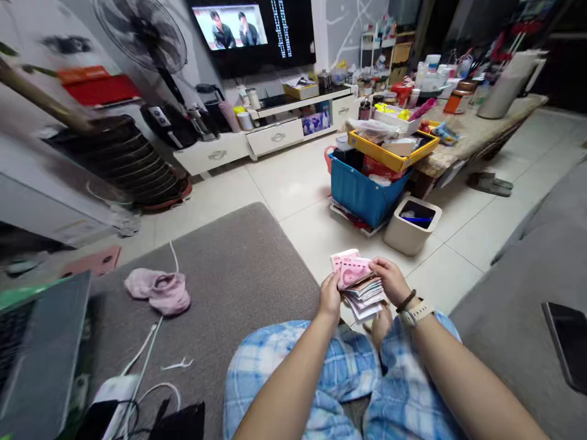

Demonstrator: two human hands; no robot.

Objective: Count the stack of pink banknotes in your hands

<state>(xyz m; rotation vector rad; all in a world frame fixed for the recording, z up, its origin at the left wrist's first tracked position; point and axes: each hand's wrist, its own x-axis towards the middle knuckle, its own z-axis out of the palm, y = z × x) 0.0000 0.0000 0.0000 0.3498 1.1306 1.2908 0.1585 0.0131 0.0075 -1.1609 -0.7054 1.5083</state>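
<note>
My left hand [329, 296] is curled around the left edge of the banknotes [364, 292], and my right hand [389, 278] closes on their upper right edge. I hold them in front of my knees, at least two pink ones on top, the rest too layered to count. My right wrist carries one dark bracelet [406, 301] and one pale band [417, 313]. One phone [567, 342] lies to my right.

Left hand [329, 298] near right hand [389, 278]; both curled
</note>
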